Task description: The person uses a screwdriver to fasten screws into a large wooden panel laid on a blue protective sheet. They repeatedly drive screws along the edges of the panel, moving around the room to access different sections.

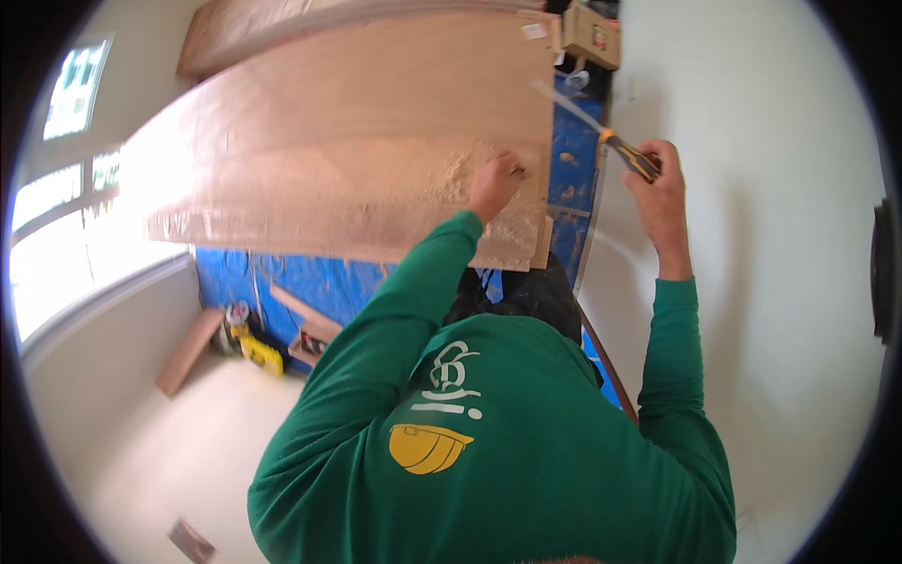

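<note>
My right hand [660,179], raised beside the white wall, is wrapped round the black and yellow handle of a chisel [628,155]. Its long, narrow, pale blade points up and left toward the right end of a large reddish-brown wooden panel [366,122]. Over that panel, near its right end, my left hand [495,185] is closed with the fingers curled. A small dark spot shows at its fingertips, but what they hold, if anything, is too small to make out. Pale wood shavings [456,174] lie scattered on the panel just left of this hand.
Blue sheeting [575,141] covers the floor under the panel. A cardboard box [592,36] stands at the far right, by the wall [752,122]. At lower left are a yellow tool [261,354], a wooden offcut [191,351] and an open wooden box [313,341]. Windows line the left side.
</note>
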The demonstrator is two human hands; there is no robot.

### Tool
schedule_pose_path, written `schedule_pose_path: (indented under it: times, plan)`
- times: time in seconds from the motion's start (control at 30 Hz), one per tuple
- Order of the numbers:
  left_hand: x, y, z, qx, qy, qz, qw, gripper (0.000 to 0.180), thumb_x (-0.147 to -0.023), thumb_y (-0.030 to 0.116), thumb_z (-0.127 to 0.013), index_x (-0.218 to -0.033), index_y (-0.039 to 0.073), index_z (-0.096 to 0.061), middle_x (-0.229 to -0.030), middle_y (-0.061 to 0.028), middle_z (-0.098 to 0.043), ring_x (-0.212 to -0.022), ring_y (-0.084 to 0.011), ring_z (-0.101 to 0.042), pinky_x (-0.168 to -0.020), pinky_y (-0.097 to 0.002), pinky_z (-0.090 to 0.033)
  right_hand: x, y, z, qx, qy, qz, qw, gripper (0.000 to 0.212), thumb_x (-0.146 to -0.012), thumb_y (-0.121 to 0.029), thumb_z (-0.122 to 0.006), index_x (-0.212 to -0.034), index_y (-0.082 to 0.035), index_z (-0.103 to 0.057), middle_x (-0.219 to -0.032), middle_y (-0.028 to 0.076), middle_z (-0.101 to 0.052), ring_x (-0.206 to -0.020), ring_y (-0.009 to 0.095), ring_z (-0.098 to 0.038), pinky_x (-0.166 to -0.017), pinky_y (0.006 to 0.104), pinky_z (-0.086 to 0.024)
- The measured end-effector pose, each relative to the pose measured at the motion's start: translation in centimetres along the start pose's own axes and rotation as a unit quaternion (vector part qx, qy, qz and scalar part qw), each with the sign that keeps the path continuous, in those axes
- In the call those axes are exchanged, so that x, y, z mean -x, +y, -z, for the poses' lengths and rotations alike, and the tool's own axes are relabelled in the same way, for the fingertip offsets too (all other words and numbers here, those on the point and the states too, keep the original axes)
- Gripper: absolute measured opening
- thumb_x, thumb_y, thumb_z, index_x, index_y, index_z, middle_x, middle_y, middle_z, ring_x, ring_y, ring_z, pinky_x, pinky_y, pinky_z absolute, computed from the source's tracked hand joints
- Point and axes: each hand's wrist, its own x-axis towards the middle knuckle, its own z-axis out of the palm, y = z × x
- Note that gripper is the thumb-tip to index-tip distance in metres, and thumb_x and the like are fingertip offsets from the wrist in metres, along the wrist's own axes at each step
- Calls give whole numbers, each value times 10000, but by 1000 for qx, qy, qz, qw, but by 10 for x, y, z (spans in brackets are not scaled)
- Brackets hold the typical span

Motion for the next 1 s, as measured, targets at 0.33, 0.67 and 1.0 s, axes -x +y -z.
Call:
schedule_pose_path:
  times: [0.33,0.67,1.0]
  plan:
    - [2,37,-11,425,149,209,868,196,-987,263,-797,-969,74,-747,-841,-60,-716,-756,-211,-691,-638,-335,-521,95,73,-40,-420,3,-316,851,165,-1029,-185,-711,-1118,-65,-642,-934,32,-641,-853,174,-640,-797,355,-530]
    - [149,-73,163,884,82,166,430,303,-1180,250,-471,-1214,11,-656,-1230,-144,-715,-1257,-307,-674,-1075,-392,-612,205,8,-103,-443,-78,-316,835,221,-1090,-241,-617,-1153,-34,-662,-959,82,-692,-788,183,-646,-767,386,-566]
    - [404,-235,221,656,180,250,689,261,-1155,203,-495,-1010,52,-650,-822,-58,-656,-683,-199,-608,-682,-340,-564,224,-21,-259,-328,-194,-355,854,222,-1041,-297,-636,-1130,-93,-629,-932,71,-687,-664,166,-603,-664,373,-534]
